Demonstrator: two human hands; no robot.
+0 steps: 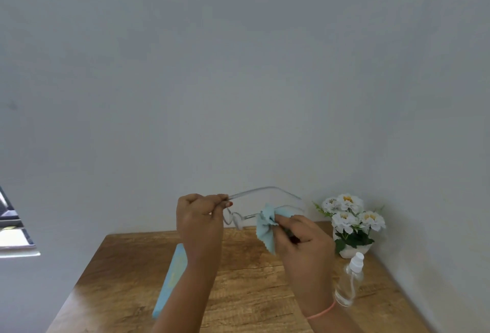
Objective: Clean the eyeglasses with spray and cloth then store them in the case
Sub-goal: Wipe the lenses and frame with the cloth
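Both hands are raised above the far part of a wooden table [238,279], in front of a plain pale wall [238,67]. The left hand [200,222] is closed in a loose fist, its thumb and fingers pinched on one arm of the eyeglasses [240,218] near the hinge. The eyeglasses have a thin clear frame and are held in the air, clear of the table, with the arms unfolded and pointing off to the right. One lens shows just to the right of the left hand. The other side of the frame is covered by a light blue cloth [266,226]. The right hand [302,242] is closed on that cloth, pressing it around the frame, and a loose corner of the cloth hangs down below the fingers. A thin pink band [322,312] circles the right wrist.

On the table, a long light blue case [171,282] lies below the left forearm, partly hidden by it; whether it is open I cannot tell. To the right, a clear spray bottle [349,281] with a white top stands tilted in the wide-angle view, just beside the right forearm. Behind it, in the corner by the wall, a small white pot [354,250] holds white flowers [350,213] with green leaves. At the left edge, part of a window [10,226] shows
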